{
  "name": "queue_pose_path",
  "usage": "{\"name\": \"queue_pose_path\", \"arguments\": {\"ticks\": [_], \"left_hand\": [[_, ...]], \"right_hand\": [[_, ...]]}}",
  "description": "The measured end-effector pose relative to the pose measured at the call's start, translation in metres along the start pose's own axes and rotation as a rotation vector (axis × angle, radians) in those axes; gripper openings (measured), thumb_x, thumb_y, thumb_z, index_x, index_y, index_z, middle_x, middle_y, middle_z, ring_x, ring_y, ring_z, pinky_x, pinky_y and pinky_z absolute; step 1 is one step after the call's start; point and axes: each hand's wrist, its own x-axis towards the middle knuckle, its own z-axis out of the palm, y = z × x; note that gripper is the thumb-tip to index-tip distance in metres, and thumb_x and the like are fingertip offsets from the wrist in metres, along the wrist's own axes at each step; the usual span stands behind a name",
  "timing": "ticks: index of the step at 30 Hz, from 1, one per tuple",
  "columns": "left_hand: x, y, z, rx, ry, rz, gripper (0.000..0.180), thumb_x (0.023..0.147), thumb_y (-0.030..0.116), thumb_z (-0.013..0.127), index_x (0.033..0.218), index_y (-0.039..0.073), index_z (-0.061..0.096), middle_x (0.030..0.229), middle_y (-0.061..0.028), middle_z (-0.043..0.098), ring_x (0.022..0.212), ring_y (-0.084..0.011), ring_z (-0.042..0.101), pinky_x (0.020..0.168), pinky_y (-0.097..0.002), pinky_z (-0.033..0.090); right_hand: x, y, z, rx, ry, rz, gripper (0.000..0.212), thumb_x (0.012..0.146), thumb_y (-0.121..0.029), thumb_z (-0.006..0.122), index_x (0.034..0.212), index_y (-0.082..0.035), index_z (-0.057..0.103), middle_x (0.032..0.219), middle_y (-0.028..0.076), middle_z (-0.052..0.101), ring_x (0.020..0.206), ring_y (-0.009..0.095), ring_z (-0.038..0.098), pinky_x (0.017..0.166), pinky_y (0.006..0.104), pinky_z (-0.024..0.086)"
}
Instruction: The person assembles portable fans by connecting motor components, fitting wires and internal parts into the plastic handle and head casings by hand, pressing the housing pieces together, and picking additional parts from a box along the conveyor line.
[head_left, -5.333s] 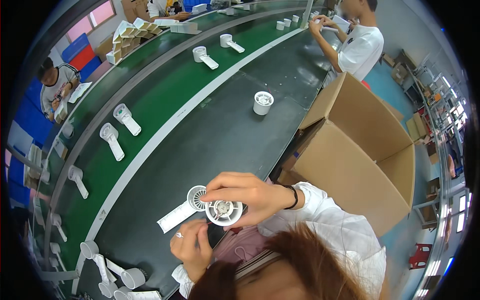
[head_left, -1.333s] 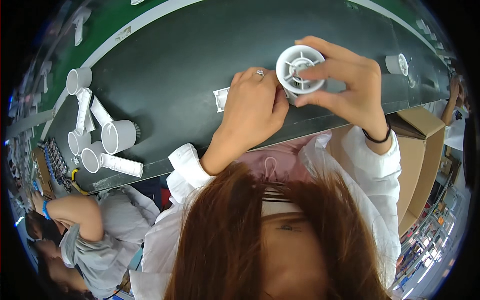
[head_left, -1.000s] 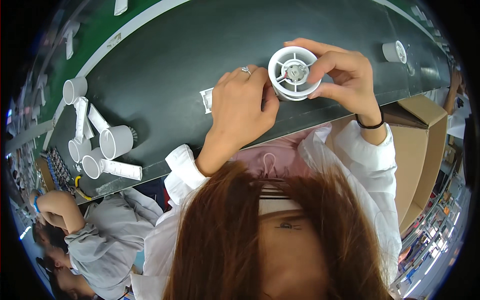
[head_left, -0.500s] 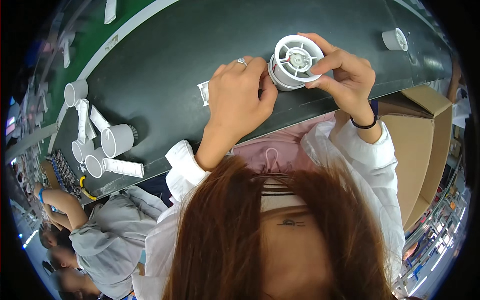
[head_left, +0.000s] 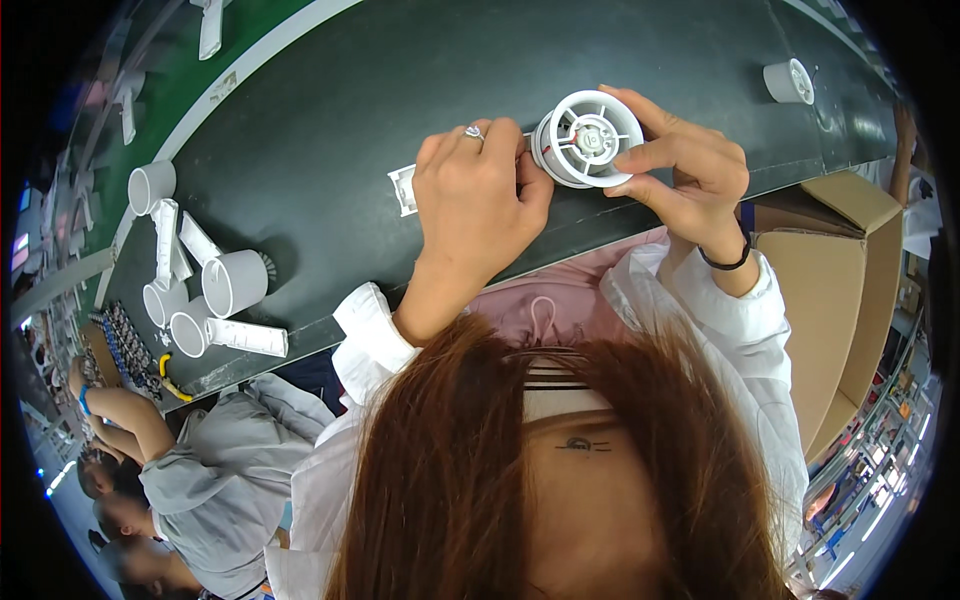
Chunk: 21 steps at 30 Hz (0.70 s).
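Note:
My right hand [head_left: 685, 165] pinches the rim of a white round spoked ring [head_left: 594, 143], which has a motor-like hub at its centre. Behind that ring, and largely covered by it, is a white cylindrical housing [head_left: 540, 148]. A white handle runs left from the housing under my left hand [head_left: 480, 190]. The fingers of this hand are curled round the handle, and its open end [head_left: 403, 190] sticks out past them. The ring sits against the housing's mouth; how deep it goes inside cannot be seen.
On the dark green work surface [head_left: 330, 150], several white cylinders with handles [head_left: 235, 282] lie at the left. Another white cup-shaped part [head_left: 788, 82] with a thin wire is at the far right. An open cardboard box [head_left: 810, 300] stands by my right arm. Another person's sleeve [head_left: 215, 450] shows at lower left.
The spoked ring has come down a little toward me and sits closer over the housing, with my right hand still on it. My left hand and the handle have shifted slightly left.

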Motion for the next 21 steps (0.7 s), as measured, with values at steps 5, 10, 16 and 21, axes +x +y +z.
{"name": "queue_pose_path", "arguments": {"ticks": [5, 10, 16, 21], "left_hand": [[-0.003, -0.001, -0.001, -0.06, 0.017, -0.096, 0.013, 0.067, 0.002, 0.061, 0.07, 0.003, 0.049, 0.061, -0.0117, 0.054, 0.055, -0.0318, 0.054, 0.058, -0.042, 0.044], [-0.005, -0.004, -0.006, -0.022, -0.001, -0.072, 0.01, 0.07, 0.001, 0.062, 0.074, 0.005, 0.055, 0.065, -0.0074, 0.059, 0.059, -0.0275, 0.058, 0.055, -0.0376, 0.045], [-0.005, -0.001, -0.014, -0.004, -0.026, -0.035, 0.011, 0.068, 0.003, 0.061, 0.07, 0.003, 0.05, 0.063, -0.0115, 0.055, 0.06, -0.0329, 0.056, 0.061, -0.0412, 0.045], [-0.008, -0.004, -0.02, 0.018, -0.035, 0.008, 0.009, 0.07, 0.003, 0.062, 0.073, 0.005, 0.054, 0.067, -0.0083, 0.058, 0.062, -0.0289, 0.057, 0.056, -0.0386, 0.044]], "right_hand": [[-0.002, -0.001, 0.005, -0.044, -0.025, 0.008, 0.021, 0.063, -0.006, 0.082, 0.075, 0.004, 0.067, 0.094, 0.034, 0.065, 0.097, 0.039, 0.067, 0.072, 0.0318, 0.053], [-0.004, 0.003, 0.005, -0.003, -0.036, 0.005, 0.026, 0.061, -0.009, 0.084, 0.075, 0.003, 0.066, 0.103, 0.035, 0.062, 0.098, 0.038, 0.066, 0.077, 0.0329, 0.052], [0.0, 0.006, 0.015, 0.072, -0.005, -0.018, 0.033, 0.061, -0.011, 0.086, 0.067, 0.0, 0.056, 0.117, 0.034, 0.058, 0.104, 0.039, 0.064, 0.088, 0.0361, 0.049], [0.005, 0.008, 0.019, 0.062, -0.012, -0.039, 0.037, 0.06, -0.01, 0.085, 0.062, -0.001, 0.049, 0.115, 0.032, 0.06, 0.11, 0.04, 0.061, 0.095, 0.0445, 0.046]]}}
